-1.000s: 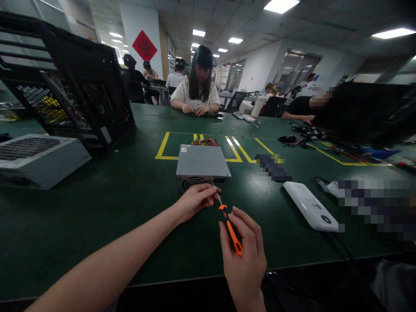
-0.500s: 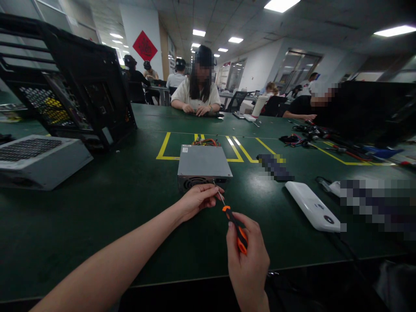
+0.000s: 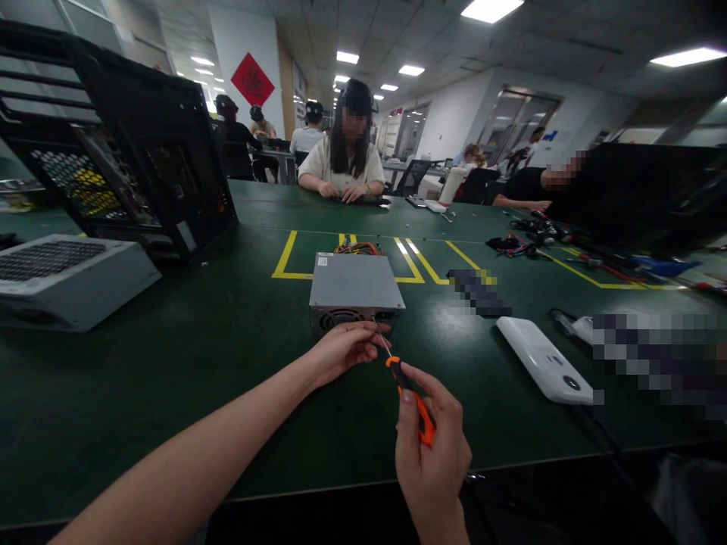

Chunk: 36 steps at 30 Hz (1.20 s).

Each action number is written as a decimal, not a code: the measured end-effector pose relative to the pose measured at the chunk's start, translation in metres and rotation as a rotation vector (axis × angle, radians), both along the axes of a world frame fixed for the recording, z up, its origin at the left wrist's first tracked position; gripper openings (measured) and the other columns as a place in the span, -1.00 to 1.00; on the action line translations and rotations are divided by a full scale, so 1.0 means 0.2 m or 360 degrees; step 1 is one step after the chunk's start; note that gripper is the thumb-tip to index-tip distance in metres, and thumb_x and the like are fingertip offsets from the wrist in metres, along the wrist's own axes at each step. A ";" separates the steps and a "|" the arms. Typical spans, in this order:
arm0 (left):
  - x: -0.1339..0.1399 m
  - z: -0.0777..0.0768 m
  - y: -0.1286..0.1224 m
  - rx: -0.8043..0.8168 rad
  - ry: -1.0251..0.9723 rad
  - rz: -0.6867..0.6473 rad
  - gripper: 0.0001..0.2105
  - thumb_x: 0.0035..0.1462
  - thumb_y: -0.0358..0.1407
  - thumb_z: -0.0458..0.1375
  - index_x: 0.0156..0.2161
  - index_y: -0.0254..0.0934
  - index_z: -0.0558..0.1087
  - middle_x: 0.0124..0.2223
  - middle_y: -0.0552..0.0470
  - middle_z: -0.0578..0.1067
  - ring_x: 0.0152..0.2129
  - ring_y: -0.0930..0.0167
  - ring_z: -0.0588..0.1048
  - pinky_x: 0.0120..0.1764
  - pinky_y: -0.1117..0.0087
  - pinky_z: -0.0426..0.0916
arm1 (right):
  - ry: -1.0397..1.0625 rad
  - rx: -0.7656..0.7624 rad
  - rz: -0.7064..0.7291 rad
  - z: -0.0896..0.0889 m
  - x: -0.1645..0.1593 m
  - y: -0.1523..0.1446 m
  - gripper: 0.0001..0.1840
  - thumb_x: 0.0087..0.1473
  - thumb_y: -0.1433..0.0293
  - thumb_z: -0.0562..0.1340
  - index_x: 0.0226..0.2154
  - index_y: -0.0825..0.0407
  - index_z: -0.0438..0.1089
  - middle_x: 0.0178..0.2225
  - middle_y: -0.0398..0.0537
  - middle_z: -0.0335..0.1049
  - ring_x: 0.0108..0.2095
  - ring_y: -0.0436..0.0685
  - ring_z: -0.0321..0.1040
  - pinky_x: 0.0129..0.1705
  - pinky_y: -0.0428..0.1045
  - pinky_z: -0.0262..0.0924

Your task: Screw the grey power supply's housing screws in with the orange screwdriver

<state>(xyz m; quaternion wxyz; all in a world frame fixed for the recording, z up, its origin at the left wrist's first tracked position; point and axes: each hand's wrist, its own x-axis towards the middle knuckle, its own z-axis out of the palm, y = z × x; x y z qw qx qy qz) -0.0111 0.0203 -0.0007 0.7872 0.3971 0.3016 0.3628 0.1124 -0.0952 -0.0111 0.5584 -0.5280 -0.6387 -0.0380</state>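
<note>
A grey metal power supply unit [image 3: 357, 281] lies on the green table in front of me, its fan grille and socket side facing me and its coloured cables at the back. My right hand [image 3: 432, 446] grips the orange and black handle of a screwdriver [image 3: 410, 395]. The thin shaft slants up and left to the power supply's near face, close to the socket. My left hand [image 3: 347, 353] is at that same face, fingers stretched out and partly apart beside the shaft. Its fingers cover part of the grille. Whether the tip sits in a screw is too small to tell.
A black computer case [image 3: 187, 166] and a second power supply [image 3: 113, 284] stand at the left. To the right lie a white device [image 3: 542, 359] and loose cables [image 3: 539, 227]. A co-worker [image 3: 346, 163] sits across the table. Yellow tape [image 3: 284, 257] marks the tabletop.
The screwdriver handle has turned in my right hand, and the fingers have shifted on it. My left fingers have loosened slightly near the shaft. The power supply stays in place.
</note>
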 end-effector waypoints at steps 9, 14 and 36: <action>-0.01 -0.01 0.00 -0.0004 -0.0021 0.0001 -0.76 0.10 -0.45 0.03 -0.12 -0.37 0.43 -0.30 -0.05 0.49 -0.58 0.63 0.38 -0.48 0.65 0.28 | -0.0044 0.0054 -0.0125 0.07 0.02 0.01 -0.79 -0.03 0.46 0.24 -0.28 0.04 0.24 -0.25 0.00 0.29 -0.20 0.09 0.32 -0.23 0.03 0.32; 0.00 -0.01 0.00 -0.0011 -0.0024 0.0016 -0.77 0.10 -0.45 0.03 -0.13 -0.38 0.43 -0.32 -0.06 0.50 -0.58 0.62 0.38 -0.48 0.64 0.28 | 0.0087 0.0003 0.0014 0.05 0.03 0.00 -0.82 0.06 0.48 0.14 -0.22 0.02 0.23 -0.22 -0.01 0.34 -0.21 0.08 0.36 -0.23 0.02 0.32; 0.00 0.02 -0.01 -0.0045 0.0008 0.0049 -0.78 0.12 -0.45 0.03 -0.15 -0.40 0.44 -0.36 -0.04 0.48 -0.58 0.63 0.39 -0.48 0.65 0.29 | 0.0047 -0.0043 -0.0089 0.04 0.04 0.01 -0.75 0.04 0.39 0.20 -0.17 0.02 0.28 -0.23 -0.04 0.40 -0.24 0.06 0.40 -0.23 -0.03 0.34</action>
